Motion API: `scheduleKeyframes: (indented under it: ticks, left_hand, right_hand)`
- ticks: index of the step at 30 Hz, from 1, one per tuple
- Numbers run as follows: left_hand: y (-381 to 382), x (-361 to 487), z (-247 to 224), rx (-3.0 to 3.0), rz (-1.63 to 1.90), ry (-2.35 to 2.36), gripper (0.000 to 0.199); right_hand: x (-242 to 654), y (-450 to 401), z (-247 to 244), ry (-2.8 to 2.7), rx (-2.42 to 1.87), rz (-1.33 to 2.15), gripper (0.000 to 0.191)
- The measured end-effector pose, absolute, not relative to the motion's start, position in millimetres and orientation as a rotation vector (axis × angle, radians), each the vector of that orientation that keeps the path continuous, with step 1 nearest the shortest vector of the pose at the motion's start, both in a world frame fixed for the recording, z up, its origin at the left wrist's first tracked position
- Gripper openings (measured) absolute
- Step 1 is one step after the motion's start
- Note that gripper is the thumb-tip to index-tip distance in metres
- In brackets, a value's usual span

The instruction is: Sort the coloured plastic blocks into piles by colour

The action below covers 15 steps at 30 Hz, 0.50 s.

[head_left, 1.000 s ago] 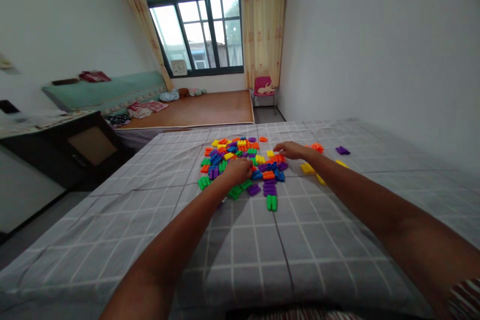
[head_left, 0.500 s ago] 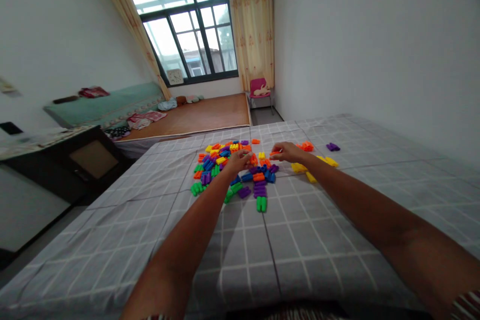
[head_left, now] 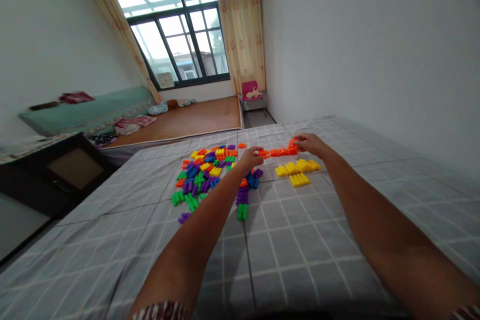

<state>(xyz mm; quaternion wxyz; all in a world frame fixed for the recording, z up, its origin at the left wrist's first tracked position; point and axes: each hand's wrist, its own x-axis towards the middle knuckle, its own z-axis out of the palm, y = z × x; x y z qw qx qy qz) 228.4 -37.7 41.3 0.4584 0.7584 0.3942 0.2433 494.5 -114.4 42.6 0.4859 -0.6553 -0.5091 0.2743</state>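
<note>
My right hand (head_left: 310,144) pinches an orange plastic building block (head_left: 292,145) at the right end of a row of orange blocks (head_left: 279,152). To the left, my left hand (head_left: 250,159) has its thumb and fingers apart beside another orange block (head_left: 264,154); whether it touches that block is unclear. Yellow blocks (head_left: 299,179) lie grouped nearer to me, below the orange row. Under and beside my left forearm, purple blocks (head_left: 242,196), a green block (head_left: 243,211) and blue blocks (head_left: 253,181) form a cluster, partly hidden by the arm.
A mixed pile of coloured blocks (head_left: 202,172) spreads left of my left forearm. The grey checked cloth (head_left: 300,245) covers the surface beneath everything. Beyond stand a low brown bed (head_left: 202,117) and a pink chair (head_left: 250,91). A dark cabinet (head_left: 71,170) is at left.
My right hand has moved right to the end of the orange row, uncovering more orange and yellow blocks. My left hand has shifted right, toward the row. The view has turned slightly right.
</note>
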Motion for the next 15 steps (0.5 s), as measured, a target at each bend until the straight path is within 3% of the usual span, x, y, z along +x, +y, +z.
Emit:
scheduleKeyframes:
  ticks: [8,15]
  left_hand:
    - [-31.6,267.1,23.7,2.232,0.52,1.253,0.045]
    - [-22.7,274.4,31.5,2.443,0.607,1.326,0.039]
  right_hand:
    - [477.1,-94.7,23.9,-1.614,-1.893,0.409,0.023]
    - [477.9,-88.1,46.6,-1.633,-1.932,0.072,0.026]
